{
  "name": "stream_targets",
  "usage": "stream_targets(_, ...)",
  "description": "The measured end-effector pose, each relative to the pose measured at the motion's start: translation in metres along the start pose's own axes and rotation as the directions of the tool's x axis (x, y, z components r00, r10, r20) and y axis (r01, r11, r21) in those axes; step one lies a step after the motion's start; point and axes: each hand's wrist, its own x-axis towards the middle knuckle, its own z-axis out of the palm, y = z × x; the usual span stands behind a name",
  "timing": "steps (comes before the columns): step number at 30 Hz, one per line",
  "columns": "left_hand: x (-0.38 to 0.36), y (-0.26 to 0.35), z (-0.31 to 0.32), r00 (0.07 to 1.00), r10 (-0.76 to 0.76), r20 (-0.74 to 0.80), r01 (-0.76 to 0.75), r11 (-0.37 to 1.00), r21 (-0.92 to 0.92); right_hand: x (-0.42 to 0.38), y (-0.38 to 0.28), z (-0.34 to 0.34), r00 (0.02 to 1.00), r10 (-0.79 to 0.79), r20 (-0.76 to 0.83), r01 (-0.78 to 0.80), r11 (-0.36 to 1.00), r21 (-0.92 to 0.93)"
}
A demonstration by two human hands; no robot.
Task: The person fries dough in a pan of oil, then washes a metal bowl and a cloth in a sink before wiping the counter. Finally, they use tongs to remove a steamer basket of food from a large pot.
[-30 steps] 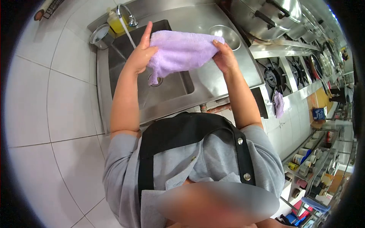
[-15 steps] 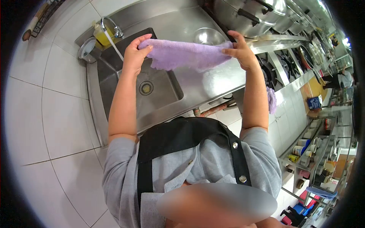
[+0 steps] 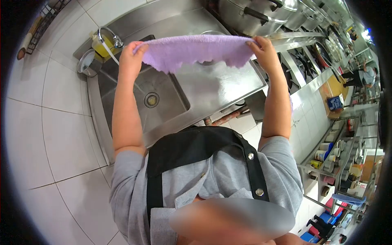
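A purple cleaning cloth (image 3: 196, 51) is stretched between my two hands, its lower edge ragged and hanging loose. My left hand (image 3: 131, 59) pinches its left end, above the far part of the steel sink (image 3: 179, 96). The right end is gripped by my right hand (image 3: 264, 51), over the steel counter (image 3: 232, 87). Behind the cloth a metal bowl (image 3: 214, 32) is mostly hidden, only its rim showing. Water runs from the tap (image 3: 117, 41) in a white stream at the sink's left side.
A bottle of yellow liquid (image 3: 102, 47) and a metal pot (image 3: 87, 63) stand at the sink's left corner. Large pots (image 3: 255, 16) line the back. Stove burners (image 3: 302, 63) lie to the right, with a shelf of containers (image 3: 330, 155) beyond. A person (image 3: 361, 75) stands farther off.
Both hands have spread farther apart, pulling the cloth wider and tauter. The right hand's fingers have closed more on its end. The cloth now covers most of the bowl.
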Motion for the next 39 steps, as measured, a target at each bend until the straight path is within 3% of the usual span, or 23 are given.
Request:
stream_targets(2,-0.006,0.027,-0.005,0.969,-0.246,-0.032,0.224,0.922,-0.315,-0.012,-0.026,-0.001,0.977,-0.063,-0.203,0.099,0.98,0.171)
stream_targets(3,-0.011,0.039,-0.009,0.961,-0.26,-0.094,0.207,0.903,-0.377,-0.012,-0.029,0.001,0.935,-0.13,-0.331,0.22,0.942,0.252)
stream_targets(6,-0.013,0.066,0.001,0.848,-0.059,-0.527,-0.409,0.56,-0.721,-0.014,-0.055,0.007,0.768,-0.189,-0.611,0.487,0.792,0.367)
stream_targets(9,-0.009,0.095,0.016,0.708,-0.098,-0.699,-0.657,0.269,-0.704,-0.01,-0.09,0.017,0.556,-0.291,-0.779,0.697,0.674,0.246)
stream_targets(10,-0.007,0.099,0.029,0.795,-0.085,-0.601,-0.584,0.164,-0.795,-0.008,-0.098,0.023,0.529,-0.366,-0.766,0.711,0.683,0.165)
stream_targets(12,-0.009,0.092,0.074,0.992,0.086,-0.095,-0.091,-0.056,-0.994,0.003,-0.105,0.048,0.58,-0.487,-0.653,0.685,0.726,0.067)
stream_targets(13,-0.015,0.084,0.104,0.967,0.215,0.139,0.175,-0.158,-0.972,0.008,-0.105,0.067,0.626,-0.523,-0.578,0.697,0.708,0.115)
stream_targets(14,-0.025,0.074,0.135,0.884,0.338,0.323,0.411,-0.231,-0.882,0.004,-0.106,0.088,0.76,-0.477,-0.441,0.618,0.739,0.268)
stream_targets(15,-0.036,0.065,0.162,0.804,0.402,0.438,0.556,-0.249,-0.793,-0.004,-0.098,0.098,0.865,-0.446,-0.231,0.496,0.828,0.26)
stream_targets(18,-0.054,0.035,0.174,0.664,0.334,0.669,0.744,-0.207,-0.635,-0.014,-0.063,0.115,0.965,-0.254,-0.062,0.262,0.929,0.264)
stream_targets(20,-0.061,0.017,0.157,0.554,0.218,0.803,0.83,-0.208,-0.517,-0.012,-0.036,0.126,0.989,-0.112,-0.092,0.136,0.936,0.326)
stream_targets(21,-0.057,-0.001,0.162,0.612,0.154,0.776,0.784,-0.247,-0.57,-0.006,-0.022,0.129,0.979,-0.145,-0.142,0.19,0.899,0.395)
stream_targets(24,-0.053,-0.016,0.162,0.635,0.213,0.743,0.748,0.072,-0.66,-0.007,-0.007,0.116,0.967,-0.2,-0.161,0.254,0.835,0.488)
stream_targets(25,-0.053,0.0,0.151,0.712,0.187,0.676,0.549,0.452,-0.703,-0.013,-0.003,0.109,0.977,-0.183,-0.106,0.211,0.818,0.535)
stream_targets(27,-0.059,0.011,0.145,0.677,0.233,0.698,0.394,0.686,-0.611,-0.03,0.012,0.096,0.986,-0.166,-0.014,0.145,0.814,0.562)
stream_targets(28,-0.066,0.011,0.144,0.658,0.24,0.714,0.307,0.78,-0.545,-0.04,0.024,0.091,0.986,-0.166,0.027,0.125,0.829,0.545)
stream_targets(29,-0.08,0.002,0.151,0.681,0.426,0.595,-0.15,0.877,-0.457,-0.049,0.035,0.085,0.983,-0.148,0.108,0.071,0.85,0.523)
stream_targets(31,-0.106,-0.018,0.148,0.556,0.605,0.569,-0.548,0.782,-0.295,-0.064,0.058,0.088,0.98,-0.102,0.173,-0.005,0.849,0.529)
stream_targets(32,-0.114,-0.025,0.142,0.508,0.609,0.61,-0.527,0.779,-0.339,-0.074,0.07,0.1,0.985,-0.07,0.156,-0.03,0.827,0.562)
stream_targets(34,-0.117,-0.048,0.133,0.567,0.487,0.664,-0.282,0.873,-0.399,-0.091,0.072,0.119,0.977,-0.119,0.178,0.018,0.873,0.487)
stream_targets(36,-0.103,-0.096,0.125,0.677,0.178,0.714,0.199,0.89,-0.411,-0.099,0.054,0.133,0.899,-0.321,0.298,0.249,0.934,0.258)
stream_targets(38,-0.084,-0.149,0.114,0.735,-0.258,0.627,0.534,0.791,-0.3,-0.105,0.022,0.15,0.818,-0.41,0.403,0.44,0.898,0.021)
stream_targets(39,-0.08,-0.197,0.115,0.721,-0.381,0.578,0.585,0.782,-0.214,-0.106,0.019,0.158,0.832,-0.372,0.412,0.425,0.904,-0.044)
